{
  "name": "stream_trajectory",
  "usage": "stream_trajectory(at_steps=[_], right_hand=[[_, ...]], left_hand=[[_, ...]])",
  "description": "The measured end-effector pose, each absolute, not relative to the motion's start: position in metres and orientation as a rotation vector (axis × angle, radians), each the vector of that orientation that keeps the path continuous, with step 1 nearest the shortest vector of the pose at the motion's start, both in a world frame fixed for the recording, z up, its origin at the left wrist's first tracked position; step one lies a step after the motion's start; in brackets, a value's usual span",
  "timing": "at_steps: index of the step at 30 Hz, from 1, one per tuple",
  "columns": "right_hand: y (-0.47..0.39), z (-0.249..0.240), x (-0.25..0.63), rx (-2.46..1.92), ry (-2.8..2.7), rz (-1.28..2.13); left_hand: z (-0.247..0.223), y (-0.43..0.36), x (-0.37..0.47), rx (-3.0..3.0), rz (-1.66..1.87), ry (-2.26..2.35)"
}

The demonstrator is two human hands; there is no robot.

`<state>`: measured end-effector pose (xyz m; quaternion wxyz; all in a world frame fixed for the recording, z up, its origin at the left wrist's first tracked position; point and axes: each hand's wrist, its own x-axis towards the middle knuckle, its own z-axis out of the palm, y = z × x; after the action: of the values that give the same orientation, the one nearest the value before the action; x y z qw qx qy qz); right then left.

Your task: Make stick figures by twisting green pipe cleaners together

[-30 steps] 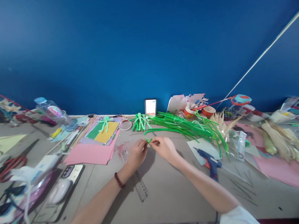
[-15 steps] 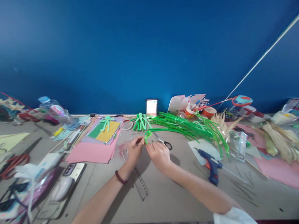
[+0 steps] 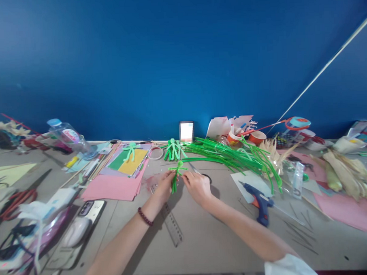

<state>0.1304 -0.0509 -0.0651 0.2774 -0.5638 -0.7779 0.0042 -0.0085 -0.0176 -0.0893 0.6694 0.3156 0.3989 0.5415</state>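
Note:
Over the middle of the table my left hand (image 3: 165,187) pinches a small green pipe-cleaner figure (image 3: 175,178) at its body. The figure stands upright with a round head, arms stretched sideways and legs hanging down. My right hand (image 3: 198,187) is closed, its fingertips at the figure's right side by the arm; the exact contact is hard to make out. Under my left hand lies a clear ruler (image 3: 173,227). Black-handled scissors (image 3: 206,178) lie partly behind my right hand. Several finished green figures (image 3: 173,149) stand together farther back.
A bundle of green pipe cleaners (image 3: 223,151) lies behind my right hand. To the right are a blue glue gun (image 3: 260,205) and dried husks (image 3: 345,175). On the left are pink paper (image 3: 112,187), a phone (image 3: 65,250), a bottle (image 3: 68,135) and red-handled scissors (image 3: 17,203).
The pipe-cleaner figure has turned upright, so its head, spread arms and legs now show between my hands. My right hand has shifted slightly right, and its fingers have moved off the figure's top.

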Motion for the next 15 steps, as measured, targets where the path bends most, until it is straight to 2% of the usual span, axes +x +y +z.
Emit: stream_trajectory(at_steps=[7,15], right_hand=[[-0.044,-0.065,0.138,-1.625,-2.001,0.113],[-0.039,-0.071,0.142,-1.600,-2.055,-0.072]], left_hand=[[-0.085,-0.017,-0.007,0.638,1.139,0.856],[-0.082,-0.020,-0.004,0.619,1.034,0.864]])
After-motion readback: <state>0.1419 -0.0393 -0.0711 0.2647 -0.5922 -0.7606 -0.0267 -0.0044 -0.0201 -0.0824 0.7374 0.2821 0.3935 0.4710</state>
